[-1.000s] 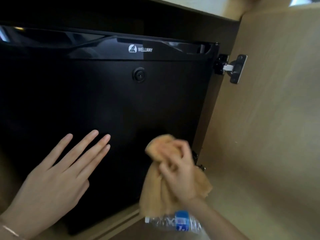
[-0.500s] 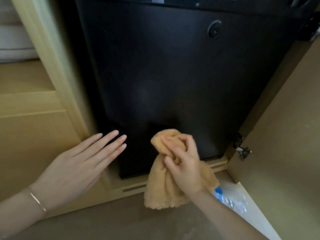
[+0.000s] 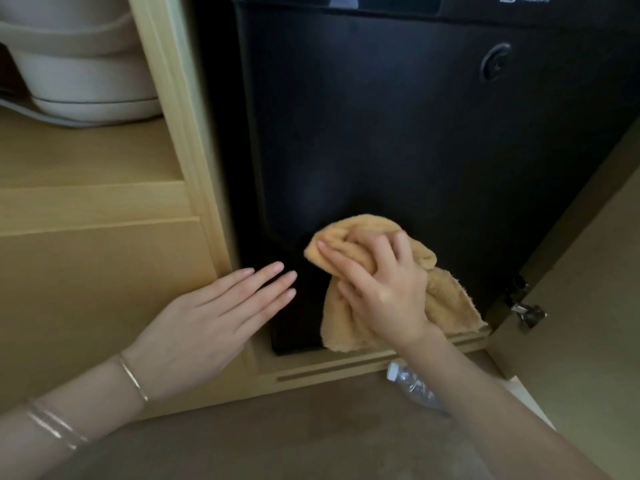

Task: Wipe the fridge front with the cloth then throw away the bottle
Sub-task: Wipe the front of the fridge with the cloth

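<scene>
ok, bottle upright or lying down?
Lying down: the bottle rests on its side on the floor, cap toward the fridge.

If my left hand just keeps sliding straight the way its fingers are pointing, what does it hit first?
Most likely the orange cloth bunched under your right hand. The left hand lies flat and open, fingertips over the lower left of the black fridge front, pointing up and right. Depth is unclear, so it might pass just below.
</scene>
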A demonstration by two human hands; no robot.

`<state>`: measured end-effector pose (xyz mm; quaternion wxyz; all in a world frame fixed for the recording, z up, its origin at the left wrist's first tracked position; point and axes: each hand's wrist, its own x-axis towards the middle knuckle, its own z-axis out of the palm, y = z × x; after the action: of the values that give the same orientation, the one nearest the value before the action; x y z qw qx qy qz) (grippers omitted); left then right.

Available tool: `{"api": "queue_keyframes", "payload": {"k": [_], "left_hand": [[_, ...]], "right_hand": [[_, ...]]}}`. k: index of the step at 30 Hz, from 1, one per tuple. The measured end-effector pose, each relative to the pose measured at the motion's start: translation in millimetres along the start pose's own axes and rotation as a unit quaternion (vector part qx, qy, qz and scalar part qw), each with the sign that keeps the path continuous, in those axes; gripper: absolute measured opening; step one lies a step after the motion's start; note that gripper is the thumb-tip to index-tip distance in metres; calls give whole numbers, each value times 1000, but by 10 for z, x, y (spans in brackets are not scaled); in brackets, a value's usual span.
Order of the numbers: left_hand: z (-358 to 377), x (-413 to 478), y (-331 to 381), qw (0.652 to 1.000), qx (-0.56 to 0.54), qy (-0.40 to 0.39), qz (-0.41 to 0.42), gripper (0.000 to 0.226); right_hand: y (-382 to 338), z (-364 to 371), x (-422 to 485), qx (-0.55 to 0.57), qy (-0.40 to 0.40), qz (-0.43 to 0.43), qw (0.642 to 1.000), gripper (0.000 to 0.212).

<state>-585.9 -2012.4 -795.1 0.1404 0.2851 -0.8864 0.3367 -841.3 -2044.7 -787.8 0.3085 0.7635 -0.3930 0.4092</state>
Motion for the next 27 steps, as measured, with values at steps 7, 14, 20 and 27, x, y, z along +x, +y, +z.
{"api": "queue_keyframes", "payload": {"k": [7, 14, 20, 27], "left_hand": [[-51, 103, 7, 996, 65, -66, 17, 62], [-16, 99, 26, 997, 61, -45, 23, 59], [-5, 190, 62, 997, 68, -31, -7, 62], [46, 215, 82, 990, 132, -51, -17, 70]], "right_hand": [[218, 136, -906, 21, -225, -63, 972, 47], [40, -173, -1549, 239, -263, 228, 906, 45], [713, -493, -1214, 167, -34, 395, 903, 38], [145, 7, -799, 230, 30, 418, 878, 40]]}}
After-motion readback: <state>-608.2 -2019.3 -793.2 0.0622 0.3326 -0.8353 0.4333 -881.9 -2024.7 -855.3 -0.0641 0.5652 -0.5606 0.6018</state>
